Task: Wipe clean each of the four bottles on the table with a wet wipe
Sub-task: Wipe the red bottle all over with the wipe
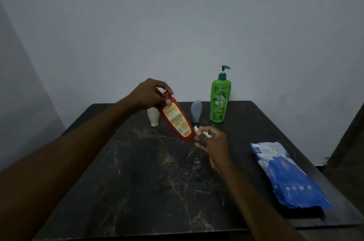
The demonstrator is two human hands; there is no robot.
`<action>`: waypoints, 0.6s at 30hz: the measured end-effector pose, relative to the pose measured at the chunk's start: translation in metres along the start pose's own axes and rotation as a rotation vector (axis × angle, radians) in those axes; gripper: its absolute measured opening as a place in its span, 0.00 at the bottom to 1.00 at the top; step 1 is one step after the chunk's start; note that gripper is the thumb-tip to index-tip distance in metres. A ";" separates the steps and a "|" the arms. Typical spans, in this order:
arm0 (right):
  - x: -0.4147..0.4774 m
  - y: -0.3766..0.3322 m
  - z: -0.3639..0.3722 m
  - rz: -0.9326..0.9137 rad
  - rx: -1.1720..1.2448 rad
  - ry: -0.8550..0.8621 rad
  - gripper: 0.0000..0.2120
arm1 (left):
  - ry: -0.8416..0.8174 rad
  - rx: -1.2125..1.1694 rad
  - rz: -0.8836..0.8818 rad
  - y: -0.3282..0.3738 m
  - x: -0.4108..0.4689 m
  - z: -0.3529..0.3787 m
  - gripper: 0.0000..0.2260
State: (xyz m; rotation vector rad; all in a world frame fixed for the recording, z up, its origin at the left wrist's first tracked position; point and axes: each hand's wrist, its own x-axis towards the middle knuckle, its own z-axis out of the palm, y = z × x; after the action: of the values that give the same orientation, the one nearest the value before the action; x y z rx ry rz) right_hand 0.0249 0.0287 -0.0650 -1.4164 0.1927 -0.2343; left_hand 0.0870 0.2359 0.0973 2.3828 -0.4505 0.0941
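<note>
Red bottle [176,117] is held over the bench [137,181], tilted, with its long axis running from cap up-left to base down-right. Left hand [150,93] fingers are curled round the cap end. Right hand [213,142] fingers pinch a wadded wet wipe [197,128] right beside the bottle's base end.

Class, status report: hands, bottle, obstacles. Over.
Left hand grips red bottle aloft, tilted. Right hand pinches wipe beside its base. Nothing in the way.

The green pump bottle [219,100] at the far right reads Vatika in white; print on the red bottle [177,120] and blue packet [291,177] is too blurred
</note>
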 end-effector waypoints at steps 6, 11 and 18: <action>0.048 0.004 0.005 -0.060 -0.079 0.080 0.05 | 0.052 0.177 0.067 -0.007 0.044 0.005 0.15; 0.078 0.024 0.007 -0.131 -0.311 0.049 0.07 | 0.076 0.229 0.077 -0.025 0.066 0.013 0.17; 0.081 0.034 0.008 -0.265 -0.501 0.045 0.06 | 0.078 0.244 0.104 -0.040 0.088 0.019 0.18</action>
State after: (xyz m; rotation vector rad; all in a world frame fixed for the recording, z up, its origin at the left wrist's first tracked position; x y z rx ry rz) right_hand 0.1064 0.0189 -0.0972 -1.9375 0.1020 -0.4596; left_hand 0.1823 0.2253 0.0744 2.5815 -0.5528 0.3037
